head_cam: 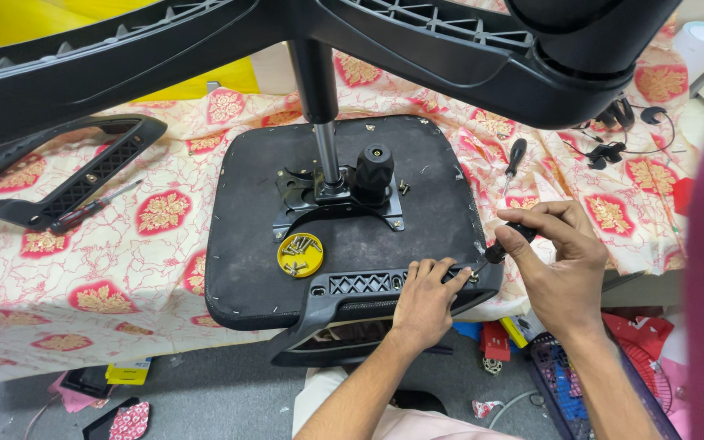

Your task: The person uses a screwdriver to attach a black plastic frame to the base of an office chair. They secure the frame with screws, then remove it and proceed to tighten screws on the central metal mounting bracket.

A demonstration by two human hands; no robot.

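An office chair lies upside down on a cloth-covered table, its black seat underside (246, 212) facing up. My left hand (425, 297) presses on the black plastic armrest bracket (360, 285) at the seat's near edge, fingers by a screw. My right hand (556, 253) grips a black-handled screwdriver (503, 247) whose tip points at that screw. A yellow lid (300, 255) holding several screws rests on the seat. The gas cylinder (325, 147) and black knob (374, 169) stand at the centre mechanism plate.
The chair's star base (450, 49) spans the top of the view. A loose armrest (67, 175) with a screwdriver (95, 205) lies at left. Another screwdriver (514, 159) and black cables (613, 130) lie at right. Boxes and clutter sit on the floor below.
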